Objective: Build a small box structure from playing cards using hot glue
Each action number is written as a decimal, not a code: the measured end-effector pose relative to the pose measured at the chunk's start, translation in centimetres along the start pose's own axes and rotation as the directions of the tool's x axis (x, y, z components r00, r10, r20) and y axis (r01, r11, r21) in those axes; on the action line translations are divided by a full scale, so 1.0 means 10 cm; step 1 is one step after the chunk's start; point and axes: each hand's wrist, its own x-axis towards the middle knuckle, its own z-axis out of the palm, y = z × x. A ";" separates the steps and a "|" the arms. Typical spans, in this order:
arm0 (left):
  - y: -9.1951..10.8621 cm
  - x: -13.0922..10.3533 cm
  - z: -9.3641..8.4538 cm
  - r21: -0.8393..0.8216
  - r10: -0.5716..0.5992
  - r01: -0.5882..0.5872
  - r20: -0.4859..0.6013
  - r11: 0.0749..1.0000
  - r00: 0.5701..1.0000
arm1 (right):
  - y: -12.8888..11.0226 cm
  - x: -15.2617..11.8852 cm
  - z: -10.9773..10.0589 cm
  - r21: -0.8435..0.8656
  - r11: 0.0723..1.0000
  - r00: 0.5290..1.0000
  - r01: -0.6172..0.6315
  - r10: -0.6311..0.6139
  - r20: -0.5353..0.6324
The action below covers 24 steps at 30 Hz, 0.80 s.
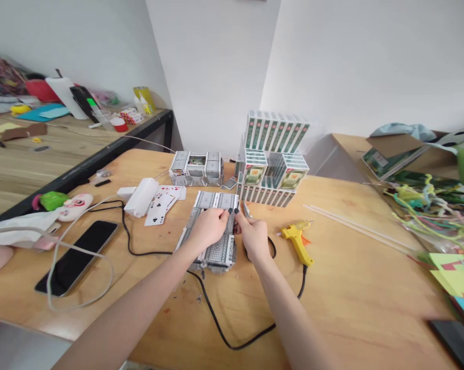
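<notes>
A long structure built from grey-patterned playing cards (pixel 217 252) lies on the wooden table in front of me. My left hand (pixel 209 226) rests over its upper middle, fingers closed, thumb and fingertip at the right part of the structure. Just beside it, my right hand (pixel 253 232) is closed at the structure's right edge, its fingertips almost meeting those of the left. Whatever lies between the fingertips is too small to make out. Scissors (pixel 246 209) show partly behind my right hand. A second card structure (pixel 197 168) stands farther back.
Boxed card decks (pixel 268 192) are stacked at the back. A yellow glue gun (pixel 299 242) with a black cable lies right, near thin white sticks (pixel 357 227). At left are a phone (pixel 79 255), loose cards (pixel 158 208), a white power strip (pixel 142 197) and cables.
</notes>
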 end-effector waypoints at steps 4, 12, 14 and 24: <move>0.01 0.00 0.00 0.001 -0.009 0.009 0.005 1.000 1.000 | 0.04 -0.01 0.03 0.039 0.999 0.998 -0.029 0.031 -0.053; 0.01 0.01 0.01 -0.005 -0.019 0.019 0.009 1.000 1.000 | 0.04 -0.04 0.06 0.076 0.997 0.996 -0.001 0.008 -0.084; 0.00 0.02 0.01 -0.004 -0.020 0.020 0.007 1.000 1.000 | 0.02 -0.05 0.07 0.097 0.995 0.996 -0.009 0.017 -0.091; -0.01 0.03 0.03 -0.052 -0.013 0.013 0.003 0.999 1.000 | 0.00 -0.11 0.14 0.382 0.908 0.967 -0.170 0.228 -0.112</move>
